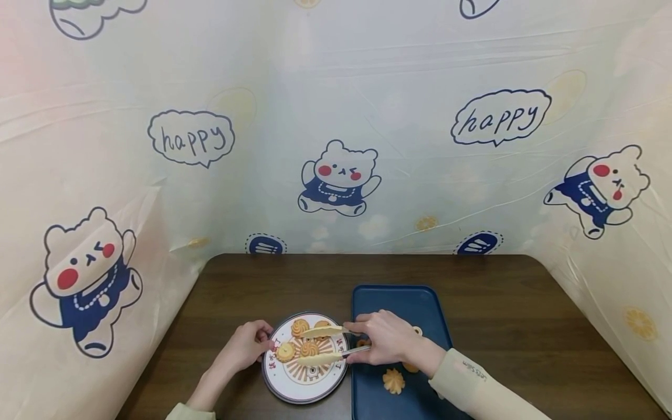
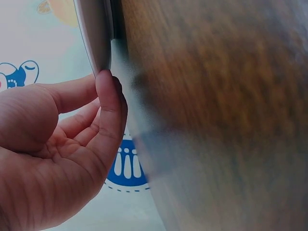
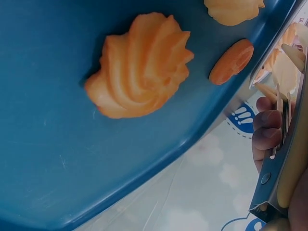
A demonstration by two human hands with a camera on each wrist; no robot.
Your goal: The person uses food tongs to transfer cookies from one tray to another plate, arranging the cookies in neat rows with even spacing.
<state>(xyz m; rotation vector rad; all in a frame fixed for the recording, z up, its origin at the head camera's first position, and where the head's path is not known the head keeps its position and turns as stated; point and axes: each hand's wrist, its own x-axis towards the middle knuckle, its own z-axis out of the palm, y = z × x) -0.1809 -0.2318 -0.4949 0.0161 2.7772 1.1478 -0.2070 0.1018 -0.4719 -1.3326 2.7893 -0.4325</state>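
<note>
My left hand point(image 1: 242, 349) pinches the left rim of a round white plate point(image 1: 280, 382) with a printed pattern. The left wrist view shows thumb and finger on the plate's edge point(image 2: 96, 38). Several golden cookies lie on the plate, among them a swirled cookie point(image 1: 300, 327) and a round cookie point(image 1: 285, 352). Metal tongs with cream-coloured tips point(image 1: 320, 359) are held in my right hand point(image 1: 388, 335). Their two arms are spread over the plate, one either side of a middle cookie point(image 1: 310, 348).
A dark blue tray point(image 1: 375, 298) lies right of the plate, partly under my right forearm. On it are a star-shaped swirled cookie point(image 1: 394, 381), a small oval brown piece point(image 3: 231, 61) and other cookies. The brown wooden table point(image 1: 499, 309) meets a printed cloth backdrop.
</note>
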